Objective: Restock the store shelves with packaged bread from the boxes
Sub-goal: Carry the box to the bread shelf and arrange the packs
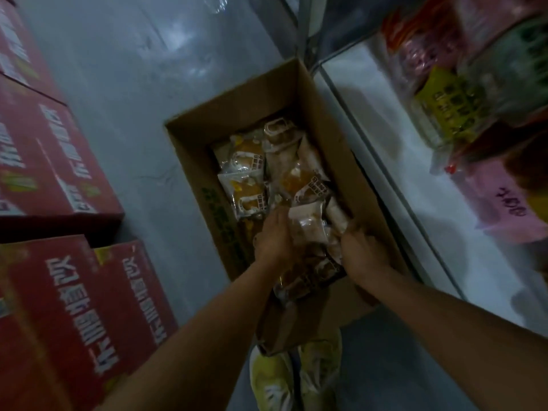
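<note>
A: Where is the bread?

B: In the box on the floor, its long axis running 11 to 5; the packs lie flat in the far half, clear film over orange-brown buns with white labels; a looser heap sits at the near end.

A: And the hands?

B: Both are down in the near end; the left hand presses a pale pack from 9 o'clock, fingers mostly straight; the right hand closes in from 3 o'clock, fingers curled toward the packs against the box wall; whether that grip holds a pack, I cannot tell; blur hides it.

A: Which hand is nearer the shelf?

B: The right; the shelf lies at 2 to 3 o'clock, just beside the box, already carrying other bags; I judge the bundle must rise, then swing that way.

A: Anything else?

B: Red cartons at 9 o'clock.
</note>
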`<state>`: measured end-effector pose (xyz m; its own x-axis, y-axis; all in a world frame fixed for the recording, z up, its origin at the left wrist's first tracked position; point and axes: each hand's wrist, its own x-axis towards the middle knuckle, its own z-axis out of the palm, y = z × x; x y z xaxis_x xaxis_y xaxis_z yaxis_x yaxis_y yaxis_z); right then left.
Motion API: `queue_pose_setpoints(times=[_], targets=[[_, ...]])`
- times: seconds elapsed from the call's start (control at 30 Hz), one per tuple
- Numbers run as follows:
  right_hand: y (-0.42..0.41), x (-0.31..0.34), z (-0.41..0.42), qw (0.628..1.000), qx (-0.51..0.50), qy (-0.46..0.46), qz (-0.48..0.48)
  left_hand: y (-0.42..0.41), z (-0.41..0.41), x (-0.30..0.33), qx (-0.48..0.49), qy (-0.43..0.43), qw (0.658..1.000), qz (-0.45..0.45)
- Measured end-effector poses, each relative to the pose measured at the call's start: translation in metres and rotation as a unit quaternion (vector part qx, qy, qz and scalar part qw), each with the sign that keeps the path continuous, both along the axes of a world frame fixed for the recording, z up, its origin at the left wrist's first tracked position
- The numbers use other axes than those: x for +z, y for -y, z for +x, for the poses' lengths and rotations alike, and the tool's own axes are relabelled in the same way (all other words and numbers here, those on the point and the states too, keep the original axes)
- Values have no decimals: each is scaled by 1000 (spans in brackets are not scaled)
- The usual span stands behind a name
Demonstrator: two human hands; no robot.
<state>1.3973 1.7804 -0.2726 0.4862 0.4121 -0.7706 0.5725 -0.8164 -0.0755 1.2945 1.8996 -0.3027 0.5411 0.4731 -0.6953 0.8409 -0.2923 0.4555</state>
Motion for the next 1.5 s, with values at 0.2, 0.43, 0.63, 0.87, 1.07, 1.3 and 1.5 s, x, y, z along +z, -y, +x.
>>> queue_pose_setpoints(times=[0.2, 0.43, 0.63, 0.87, 1.07, 1.3, 1.5], targets=[[-4, -43, 6, 998, -32, 19, -55, 6, 14, -56, -176, -65, 981, 41], [0, -29, 5, 999, -36, 17, -6, 13, 20, -65, -235, -92, 959, 129], [9, 0, 0, 991, -75, 32, 108, 2, 11, -32, -74, -49, 996, 21], [28, 51, -2, 923, -231, -50, 304, 13, -31, 58, 313, 119, 896, -291], [19, 146, -28, 902, -179, -77, 385, 14, -55, 140, 411, 161, 825, -352], [14, 275, -69, 896, -1, -24, 444, 9, -73, 269, 396, 212, 798, -401], [8, 387, -105, 834, 142, 109, 522, 20, -96, 392, 333, 317, 790, -406]])
